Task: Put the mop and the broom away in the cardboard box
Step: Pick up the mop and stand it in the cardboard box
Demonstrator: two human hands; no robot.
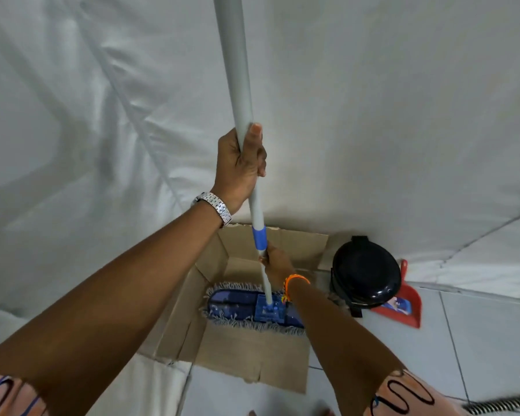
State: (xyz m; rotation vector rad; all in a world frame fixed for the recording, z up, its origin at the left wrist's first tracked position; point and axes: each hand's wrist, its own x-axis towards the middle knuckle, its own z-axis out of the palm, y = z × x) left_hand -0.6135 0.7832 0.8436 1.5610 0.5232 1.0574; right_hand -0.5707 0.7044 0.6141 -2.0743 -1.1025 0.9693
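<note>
The mop point(254, 309) stands nearly upright, its flat blue head with a grey fringe lying crosswise inside the cardboard box point(210, 295). Its long grey pole rises out of the top of the view, with a blue collar partway up. The box is brown, open at the top with its 4 flaps spread outward, and sits on the tiled floor against a white wall.

The cardboard box point(246, 352) sits low in the middle of the frame, on the floor point(478, 340) by the wall point(373, 115). The mop point(252, 309) head lies inside it. Right of the box stands a bin point(365, 273), with a dustpan point(409, 304) just behind it.
</note>
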